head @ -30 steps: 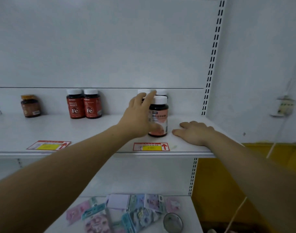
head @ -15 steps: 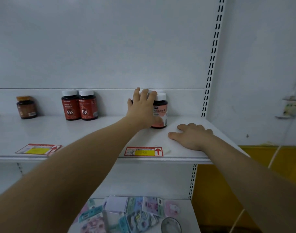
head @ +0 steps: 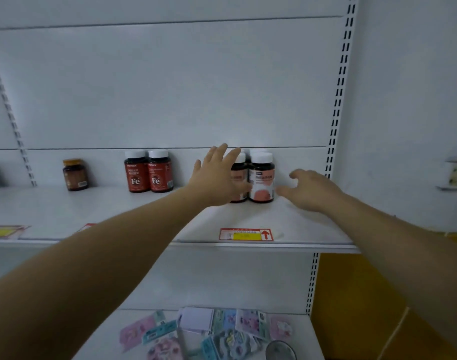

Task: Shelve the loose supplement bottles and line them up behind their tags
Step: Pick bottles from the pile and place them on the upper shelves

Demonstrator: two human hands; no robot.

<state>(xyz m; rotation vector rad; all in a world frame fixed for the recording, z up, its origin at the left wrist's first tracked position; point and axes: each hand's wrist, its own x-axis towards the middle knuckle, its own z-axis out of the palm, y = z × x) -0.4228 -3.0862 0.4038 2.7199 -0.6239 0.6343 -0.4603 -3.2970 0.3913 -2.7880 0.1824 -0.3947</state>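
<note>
A: Whereabouts of the pink-label bottles (head: 261, 178)?

B: Upright near the back of the white shelf (head: 300, 229), clustered: 2 in front, at least 1 more white cap behind. In line behind the red-and-yellow tag (head: 246, 234) at the front edge.

A: State of the left hand (head: 217, 178)?

B: Fingers straight and spread, gripping nothing, across the front-left bottle. Cannot tell whether touching.

A: And the right hand (head: 310, 190)?

B: Loosely curled, holding nothing, just right of the cluster, apart from it.

A: Elsewhere?

B: 2 red Fe bottles (head: 135, 171) side by side further left, then 1 amber jar (head: 75, 174), well apart. Colourful packets (head: 209, 331) scattered on the lower shelf (head: 97, 344).
</note>
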